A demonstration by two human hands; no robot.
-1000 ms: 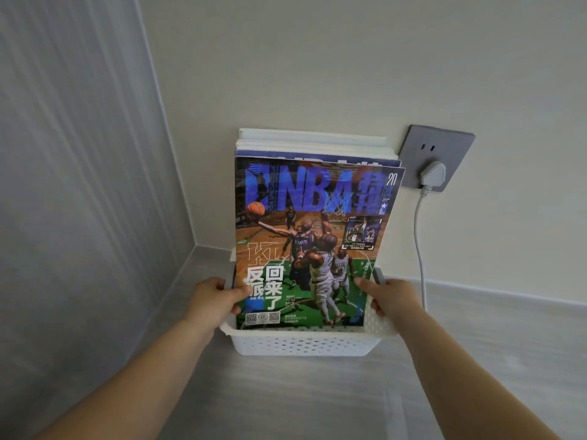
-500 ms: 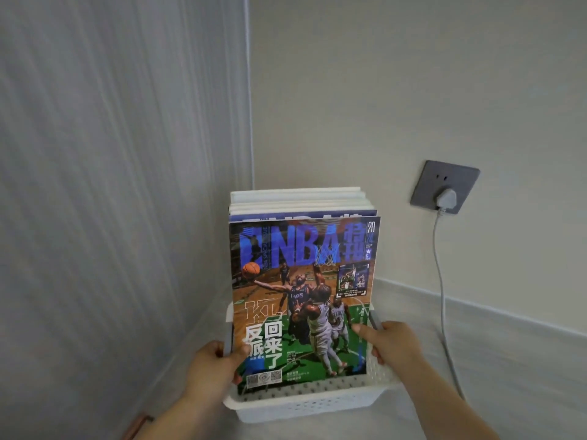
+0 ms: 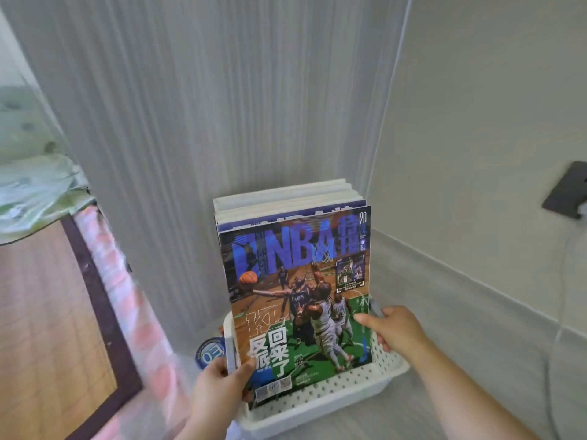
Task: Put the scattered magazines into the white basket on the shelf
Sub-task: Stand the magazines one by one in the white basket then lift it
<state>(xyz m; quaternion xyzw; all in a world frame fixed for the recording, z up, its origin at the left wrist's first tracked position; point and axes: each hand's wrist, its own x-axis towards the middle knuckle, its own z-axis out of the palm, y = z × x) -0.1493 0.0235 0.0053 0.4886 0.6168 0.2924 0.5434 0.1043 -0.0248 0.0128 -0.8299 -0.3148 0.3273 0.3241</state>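
Note:
A white perforated basket point(image 3: 320, 404) sits in the corner of a pale shelf. Several magazines point(image 3: 286, 198) stand upright in it, leaning back toward the wall. The front one is a basketball magazine point(image 3: 295, 293) with a blue title and a green court. My left hand point(image 3: 219, 389) grips the basket's left rim, thumb pressed on the magazine's lower left corner. My right hand point(image 3: 394, 328) holds the basket's right rim, thumb touching the cover's right edge.
A ribbed grey panel point(image 3: 190, 122) rises left of the basket; a beige wall point(image 3: 476, 122) is behind. A grey socket point(image 3: 565, 195) with a white cord point(image 3: 568, 281) is at right. A round blue sticker point(image 3: 211, 352) lies beside the basket. A bed with a woven mat point(image 3: 41, 312) is at left.
The view has swung left, bringing the bed into sight and pushing the socket to the right edge. Both hands stay on the basket and front magazine.

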